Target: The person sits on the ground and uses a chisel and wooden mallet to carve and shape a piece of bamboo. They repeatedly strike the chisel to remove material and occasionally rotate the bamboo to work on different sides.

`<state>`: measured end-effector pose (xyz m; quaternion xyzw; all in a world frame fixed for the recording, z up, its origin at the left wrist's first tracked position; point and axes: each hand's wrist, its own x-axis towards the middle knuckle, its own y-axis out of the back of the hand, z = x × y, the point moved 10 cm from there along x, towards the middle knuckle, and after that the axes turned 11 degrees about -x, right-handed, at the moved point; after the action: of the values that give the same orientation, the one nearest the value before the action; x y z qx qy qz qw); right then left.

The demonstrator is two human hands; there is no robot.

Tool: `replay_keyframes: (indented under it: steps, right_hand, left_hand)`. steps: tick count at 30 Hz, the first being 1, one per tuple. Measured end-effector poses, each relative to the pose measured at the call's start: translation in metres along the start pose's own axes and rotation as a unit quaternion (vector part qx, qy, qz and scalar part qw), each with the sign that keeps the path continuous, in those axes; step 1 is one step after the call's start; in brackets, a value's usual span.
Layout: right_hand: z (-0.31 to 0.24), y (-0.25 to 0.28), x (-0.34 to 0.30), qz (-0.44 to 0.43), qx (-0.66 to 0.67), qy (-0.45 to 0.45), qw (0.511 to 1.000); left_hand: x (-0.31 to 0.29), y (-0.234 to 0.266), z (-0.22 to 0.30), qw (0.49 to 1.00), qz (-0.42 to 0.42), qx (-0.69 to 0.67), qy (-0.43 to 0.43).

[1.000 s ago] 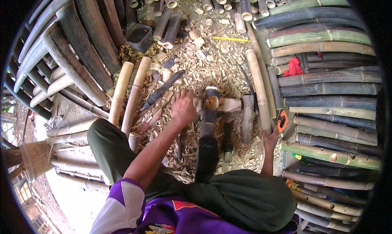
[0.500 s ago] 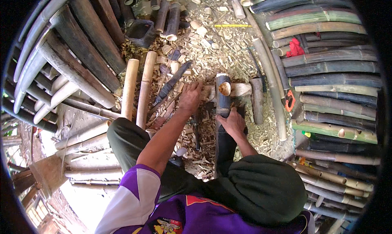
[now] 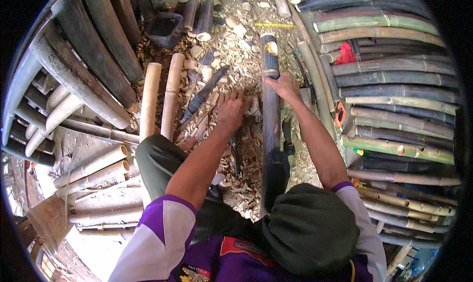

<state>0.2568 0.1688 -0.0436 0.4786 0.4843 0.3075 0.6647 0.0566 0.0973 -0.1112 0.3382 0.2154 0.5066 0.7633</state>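
A long dark bamboo pole runs away from me between my knees, with a pale oval hole cut near its far end. My right hand is closed around its right side, the thumb over the top near a node. To the left, my left hand is low over the wood chips, its fingers curled down; what they grip is hidden. A slender dark tool lies just below that hand. Part of a pale wooden block shows between my left hand and the pole.
A dark-wrapped knife lies on the chips beside two pale bamboo lengths. Stacked bamboo poles line the right side. A red cloth and an orange saw handle are there. A dark bucket stands far left.
The bamboo pole has slid away from me, together with my right hand, and its holed end lies farther off. My left hand has shifted only slightly.
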Motion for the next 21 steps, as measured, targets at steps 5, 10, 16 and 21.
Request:
replay_keyframes:
  steps: [5, 10, 16, 21]
  right_hand:
    - [-0.01, 0.004, 0.043, 0.027, -0.001, 0.023, 0.999]
    - [-0.019, -0.001, 0.041, 0.049, 0.028, 0.089, 0.994]
    - [-0.008, 0.006, 0.034, 0.033, 0.094, 0.117, 0.988]
    - [0.06, -0.039, -0.046, -0.013, 0.246, 0.053, 0.968]
  left_hand:
    - [0.0, 0.004, 0.008, 1.0, -0.016, -0.011, 0.017]
    - [-0.006, 0.003, 0.006, 0.999, -0.029, 0.013, 0.02]
    - [-0.008, 0.014, 0.019, 0.997, 0.03, 0.064, -0.014]
    - [-0.065, 0.05, 0.012, 0.951, 0.175, -0.083, 0.243]
